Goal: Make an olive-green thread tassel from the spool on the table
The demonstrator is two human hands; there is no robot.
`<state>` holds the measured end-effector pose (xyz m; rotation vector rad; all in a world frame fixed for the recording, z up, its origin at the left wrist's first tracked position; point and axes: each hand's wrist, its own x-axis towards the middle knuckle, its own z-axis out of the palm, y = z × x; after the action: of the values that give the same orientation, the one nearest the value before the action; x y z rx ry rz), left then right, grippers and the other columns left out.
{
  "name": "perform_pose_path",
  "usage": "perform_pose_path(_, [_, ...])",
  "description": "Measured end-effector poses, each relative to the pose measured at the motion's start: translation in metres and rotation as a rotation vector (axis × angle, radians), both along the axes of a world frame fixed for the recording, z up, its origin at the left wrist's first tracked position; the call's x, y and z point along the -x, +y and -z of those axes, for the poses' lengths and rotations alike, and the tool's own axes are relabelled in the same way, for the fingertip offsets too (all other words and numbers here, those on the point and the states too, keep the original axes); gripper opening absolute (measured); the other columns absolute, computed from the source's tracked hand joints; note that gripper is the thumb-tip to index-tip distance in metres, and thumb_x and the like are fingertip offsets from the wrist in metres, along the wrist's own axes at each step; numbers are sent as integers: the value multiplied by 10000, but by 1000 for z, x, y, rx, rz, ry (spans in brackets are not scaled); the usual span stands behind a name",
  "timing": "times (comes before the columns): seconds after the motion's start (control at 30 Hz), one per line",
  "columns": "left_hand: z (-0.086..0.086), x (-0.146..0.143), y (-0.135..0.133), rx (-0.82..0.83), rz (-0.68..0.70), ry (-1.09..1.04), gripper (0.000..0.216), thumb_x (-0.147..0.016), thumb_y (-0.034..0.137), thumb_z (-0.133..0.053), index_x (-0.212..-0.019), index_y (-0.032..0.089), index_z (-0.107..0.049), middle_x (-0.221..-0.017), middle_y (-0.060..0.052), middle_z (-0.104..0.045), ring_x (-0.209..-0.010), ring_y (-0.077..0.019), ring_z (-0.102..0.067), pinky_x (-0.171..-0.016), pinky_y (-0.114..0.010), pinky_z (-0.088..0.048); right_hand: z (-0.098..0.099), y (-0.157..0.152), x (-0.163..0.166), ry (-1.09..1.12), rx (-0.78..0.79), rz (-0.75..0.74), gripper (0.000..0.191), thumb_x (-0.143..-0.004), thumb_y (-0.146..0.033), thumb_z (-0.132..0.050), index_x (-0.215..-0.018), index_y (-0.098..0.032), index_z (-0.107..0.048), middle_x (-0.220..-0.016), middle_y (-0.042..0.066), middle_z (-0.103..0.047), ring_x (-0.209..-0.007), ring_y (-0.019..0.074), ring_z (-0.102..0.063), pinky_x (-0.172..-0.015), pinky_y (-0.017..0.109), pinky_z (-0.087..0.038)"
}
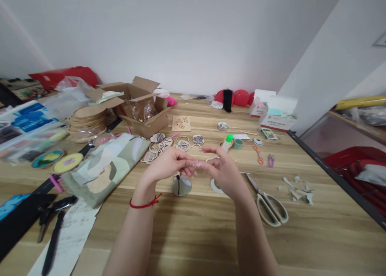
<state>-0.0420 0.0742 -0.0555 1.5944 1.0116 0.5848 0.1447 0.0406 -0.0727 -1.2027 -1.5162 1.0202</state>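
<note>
My left hand (171,163), with a red string bracelet on the wrist, pinches a small pinkish, see-through piece (198,163). From the other side my right hand (222,170) grips the same piece near its thumb, with its index finger raised. What exactly the piece is cannot be made out. Just under the left hand lies a grey-green round disc (182,186) with a dark line on it. A white ring-shaped roll (216,186) is partly hidden below the right hand. Large white-handled scissors (271,207) rest to the right of my right forearm.
Wooden word tags (182,143) and an open cardboard box (144,111) stand beyond the hands. A folded camouflage cloth (105,167) lies left. Rightward are a green-capped bottle (227,142), a green cup (238,143), orange scissors (258,155), purple snips (271,160) and fabric scraps (298,190).
</note>
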Motion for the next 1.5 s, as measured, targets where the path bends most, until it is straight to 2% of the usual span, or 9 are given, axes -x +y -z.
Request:
perform_pose_path(0.13, [-8, -4, -3, 19, -136, -279, 349, -821, 410, -640, -1009, 125, -713, -774, -82, -744, -670, -164, -694, -649, -266, -561, 1, -1, 12, 309, 180, -216, 772, -684, -256, -746, -1370, -232, -394, -1289, 138, -601, -612, 136, -688, -448, 246, -547])
perform_pose_path(0.37, [-14, -5, -6, -21, -351, -515, 369, -826, 416, -667, -1020, 102, -686, -815, -100, -746, -673, -162, -690, -646, -261, -552, -5, -8, 15, 175, 377, -331, 144, -778, -243, -661, -893, -161, -689, -644, -2, -706, -550, 153, -687, -550, 268, -581])
perform_pose_path(0.53, [-16, -4, -13, -48, -134, -103, 252, -866, 331, -566, -847, 120, -703, -667, -56, -705, -566, -159, -659, -566, -263, -533, -15, -14, -1, -74, -42, 57, 235, -768, -266, -715, -994, -205, -739, -820, 17, -688, -458, 71, -489, -453, 211, -461])
perform_pose_path(0.7, [-16, -14, -20, -148, 11, 84, 238, -842, 176, -491, -717, 151, -692, -641, -40, -702, -608, -166, -672, -607, -260, -530, -14, -14, 8, -102, -341, 19, 279, -758, -197, -739, -1019, -290, -768, -871, 6, -609, -529, 70, -464, -518, 207, -460])
perform_pose_path(0.9, [-13, -20, -22, -79, 61, 65, 293, -875, 210, -448, -684, 147, -661, -618, -44, -695, -572, -160, -676, -599, -261, -557, -7, -8, 16, -66, -423, 162, 165, -809, -158, -671, -860, -252, -796, -831, 26, -621, -721, 131, -599, -610, 236, -491])
perform_pose_path(1.1, [-18, -13, -20, -87, -116, -11, 428, -809, 343, -649, -1218, 227, -602, -1061, -64, -711, -701, -173, -697, -573, -274, -578, -10, -3, 0, -101, -438, 311, 91, -805, -233, -698, -747, -217, -767, -744, 18, -633, -562, 110, -518, -503, 232, -429])
perform_pose_path(1.23, [-19, -9, -18, -45, -337, -141, 446, -846, 543, -563, -872, 115, -687, -943, -135, -724, -684, -185, -696, -608, -291, -585, -11, -4, -7, -235, -488, 452, 119, -826, -266, -680, -748, -213, -753, -718, 22, -694, -531, 116, -522, -515, 238, -442])
perform_pose_path(1.4, [-11, -33, -21, 310, -32, -237, 759, -846, 740, -373, -765, 69, -718, -801, -187, -738, -718, -237, -719, -691, -328, -578, -10, -7, -2, -283, -454, 502, 145, -857, -261, -634, -814, -216, -764, -706, 18, -748, -516, 125, -601, -557, 242, -497])
perform_pose_path(1.5, [-3, -51, -18, 413, -63, -469, 674, -878, 691, -398, -812, 96, -708, -804, -138, -742, -764, -202, -715, -738, -303, -569, -11, -10, 2, -216, -406, 375, 143, -853, -234, -626, -853, -222, -768, -776, 22, -773, -619, 155, -683, -617, 261, -542])
